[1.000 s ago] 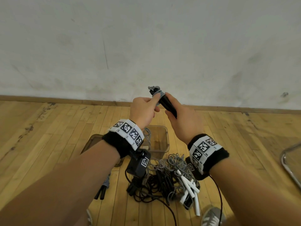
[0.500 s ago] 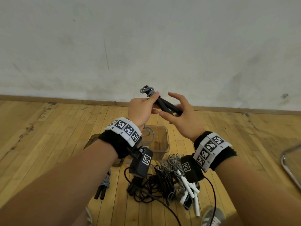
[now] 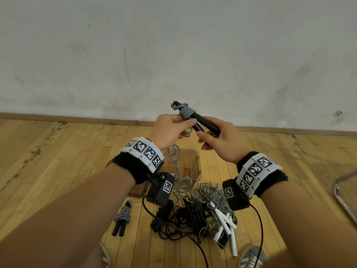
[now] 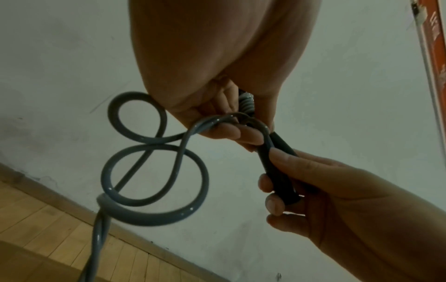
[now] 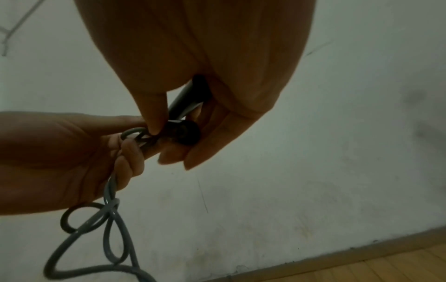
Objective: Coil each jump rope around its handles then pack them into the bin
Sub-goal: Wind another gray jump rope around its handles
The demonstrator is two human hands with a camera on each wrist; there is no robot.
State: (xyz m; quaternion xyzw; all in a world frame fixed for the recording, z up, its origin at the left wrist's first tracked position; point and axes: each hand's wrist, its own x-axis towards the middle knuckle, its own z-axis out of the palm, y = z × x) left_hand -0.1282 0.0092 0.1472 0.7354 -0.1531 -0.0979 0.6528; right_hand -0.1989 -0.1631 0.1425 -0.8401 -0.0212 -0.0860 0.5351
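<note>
Two black handles (image 3: 204,121) of a grey jump rope are held together in the air before the wall. My right hand (image 3: 218,138) grips their lower ends (image 4: 281,177), seen end-on in the right wrist view (image 5: 185,133). Several turns of grey cord (image 3: 186,112) sit wound near the handles' top. My left hand (image 3: 170,130) pinches the cord (image 4: 217,122) against the handles. The loose cord hangs in loops (image 4: 154,177) down to the clear plastic bin (image 3: 190,167) on the floor.
A coiled grey rope with black handles (image 3: 121,219) lies left on the wooden floor. A tangle of black and grey ropes (image 3: 193,215) with white handles (image 3: 225,223) lies near my feet. A metal frame (image 3: 343,198) stands at the right edge.
More grey cord turns are wound around the handle tops. My right hand has closed around the handles again after opening its fingers half a second ago; the handles now tilt lower.
</note>
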